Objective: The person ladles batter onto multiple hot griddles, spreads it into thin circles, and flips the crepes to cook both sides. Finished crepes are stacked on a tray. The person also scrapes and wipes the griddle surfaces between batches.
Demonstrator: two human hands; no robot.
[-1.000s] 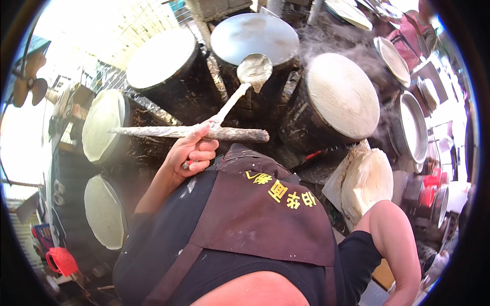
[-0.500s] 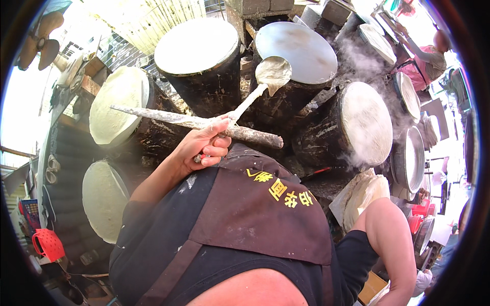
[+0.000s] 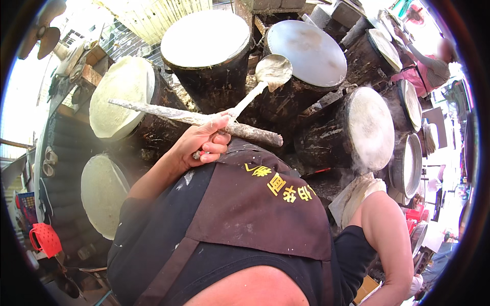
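My left hand (image 3: 206, 142) is closed around a ladle and a stick, which cross at the fingers. The ladle (image 3: 273, 71) points up and away to the right; its bowl is coated with pale batter, a drip hanging from the rim. A rough wooden stick (image 3: 255, 134), whitened with dried batter, runs from far left to near right through the grip. Both are held in front of my dark apron (image 3: 260, 214). Beyond the ladle bowl stands a drum with a grey-white round top (image 3: 309, 53). My right arm (image 3: 390, 239) reaches down at the right, its hand outside the picture.
Dark drums with pale round tops surround me, among them a bright white one (image 3: 206, 38) and a steaming one (image 3: 370, 127). Cream sheets cover two tops (image 3: 120, 97) at left. A folded pale stack (image 3: 354, 196) lies by my right arm. Another person (image 3: 429, 66) stands far right.
The drums have shifted a little to the right in view. Steam over the right-hand drums has thinned. My left hand keeps its hold on the ladle and stick.
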